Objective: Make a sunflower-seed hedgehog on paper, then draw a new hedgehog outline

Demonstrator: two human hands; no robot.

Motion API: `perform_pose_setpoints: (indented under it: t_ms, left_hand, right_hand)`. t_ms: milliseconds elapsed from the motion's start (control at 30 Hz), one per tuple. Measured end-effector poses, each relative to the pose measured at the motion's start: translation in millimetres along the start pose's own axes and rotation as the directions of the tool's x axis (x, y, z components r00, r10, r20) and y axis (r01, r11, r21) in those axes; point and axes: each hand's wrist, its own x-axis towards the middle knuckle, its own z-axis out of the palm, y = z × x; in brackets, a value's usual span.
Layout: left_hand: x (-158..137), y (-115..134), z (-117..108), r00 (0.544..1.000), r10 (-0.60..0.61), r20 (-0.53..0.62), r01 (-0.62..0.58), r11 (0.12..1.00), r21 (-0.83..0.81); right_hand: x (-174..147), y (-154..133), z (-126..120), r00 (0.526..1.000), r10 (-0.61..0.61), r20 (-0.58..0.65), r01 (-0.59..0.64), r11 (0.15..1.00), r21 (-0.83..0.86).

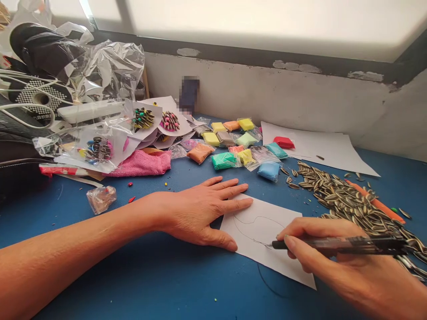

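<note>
My left hand (200, 209) lies flat with fingers spread, pressing the left edge of a small white sheet of paper (267, 242) on the blue table (167, 284). My right hand (336, 258) grips a black pen (336, 243), its tip touching the paper at the end of a thin curved line drawn there. A pile of striped sunflower seeds (350, 200) lies just beyond my right hand.
Several coloured clay packets (233, 146) sit behind the paper. White sheets (320, 146) lie at the back right, an orange stick (376, 202) by the seeds. At left are a pink cloth (143, 163), seed-decorated papers (156, 120), crumpled plastic bags (100, 75) and a small wrapper (101, 198).
</note>
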Motion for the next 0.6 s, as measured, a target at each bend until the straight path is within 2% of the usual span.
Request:
perform_pose_setpoints:
  t_ms: [133, 333, 600]
  left_hand:
    - [1, 0, 0, 1.0, -0.002, 0.005, 0.002, 1.0, 0.009]
    - [1, 0, 0, 1.0, -0.006, 0.01, 0.006, 1.0, 0.01]
    - [0, 0, 0, 1.0, -0.021, 0.02, 0.021, 1.0, 0.018]
  right_hand:
    - [-4, 7, -5, 0.993, 0.027, 0.117, -0.023, 0.999, -0.038]
    - [-11, 11, -5, 0.995, 0.097, 0.018, -0.096, 0.995, -0.028]
    - [-14, 17, -10, 0.992, 0.121, 0.029, -0.12, 0.992, -0.028]
